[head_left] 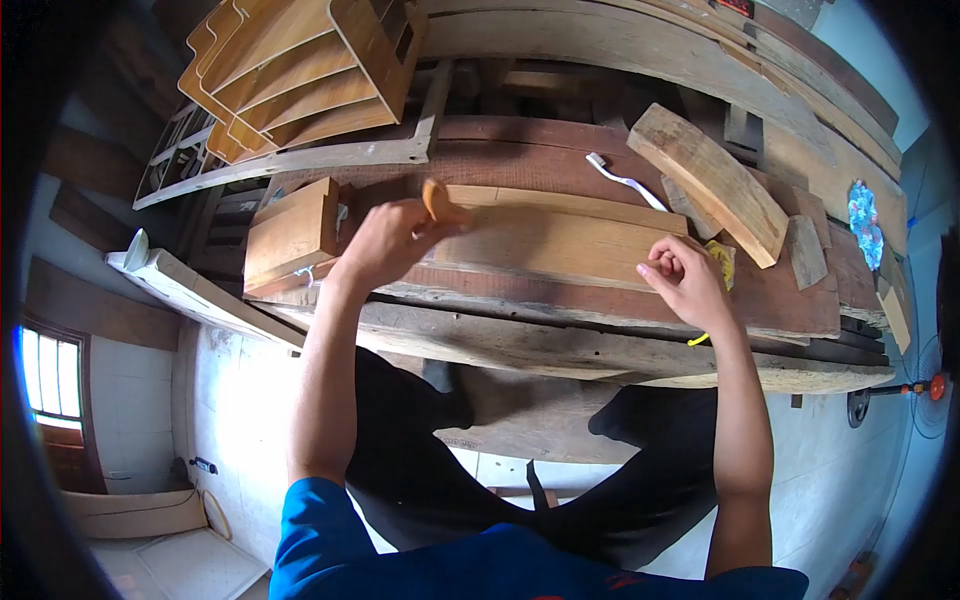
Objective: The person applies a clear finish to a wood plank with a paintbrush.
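My left hand [388, 243] is over the left end of a long, smooth wooden board [560, 240]. Its fingers close on a small orange-brown curved piece [436, 200], slightly blurred, whose exact kind I cannot make out. Above the board's right end, my right hand [692, 283] has its fingers curled in towards the thumb; whatever they may hold is hidden. Just behind that hand lies a yellow item [722, 262], partly covered. A white and purple toothbrush [628, 182] rests beyond the board.
A thick curved wood block [710, 180] lies on the right of the rough workbench [500, 335], near wood offcuts [806, 252] and a blue patterned cloth [865, 225]. On the left are a wooden block [290, 240] and a tiered wooden rack [300, 75]. A fan [930, 385] stands far right.
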Available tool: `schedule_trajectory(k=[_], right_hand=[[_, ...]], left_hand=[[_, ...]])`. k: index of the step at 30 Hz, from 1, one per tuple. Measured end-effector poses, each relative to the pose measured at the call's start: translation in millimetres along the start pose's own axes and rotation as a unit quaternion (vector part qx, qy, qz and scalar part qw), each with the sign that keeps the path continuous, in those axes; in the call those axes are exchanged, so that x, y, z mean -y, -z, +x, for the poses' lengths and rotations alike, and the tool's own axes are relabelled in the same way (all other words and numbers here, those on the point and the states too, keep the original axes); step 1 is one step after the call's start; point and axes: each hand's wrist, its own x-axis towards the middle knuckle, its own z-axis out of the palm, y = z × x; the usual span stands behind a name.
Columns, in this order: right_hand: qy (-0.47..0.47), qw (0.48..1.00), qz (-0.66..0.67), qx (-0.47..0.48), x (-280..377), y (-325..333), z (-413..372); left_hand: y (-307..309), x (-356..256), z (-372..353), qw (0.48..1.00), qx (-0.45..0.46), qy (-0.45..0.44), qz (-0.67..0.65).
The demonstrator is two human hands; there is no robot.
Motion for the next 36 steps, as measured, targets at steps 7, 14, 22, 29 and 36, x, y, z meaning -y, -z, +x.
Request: schedule_trajectory(k=[7,14,22,29,36], right_hand=[[-0.003,1.000,-0.002,0.011,-1,0,1],[-0.001,1.000,-0.007,0.016,-1,1,3],[-0.002,1.000,-0.004,0.018,1,1,2],[0.014,1.000,-0.020,0.010,-1,1,2],[0.005,1.000,-0.017,0.016,0,0,3]], left_hand=[[8,50,5,0.989,-0.030,0.005,-0.143],[7,36,0,0.994,-0.010,-0.004,-0.106],[-3,49,5,0.982,-0.057,0.029,-0.175],[-8,40,8,0.992,-0.114,-0.052,-0.021],[-9,32,2,0.988,-0.022,-0.040,-0.149]])
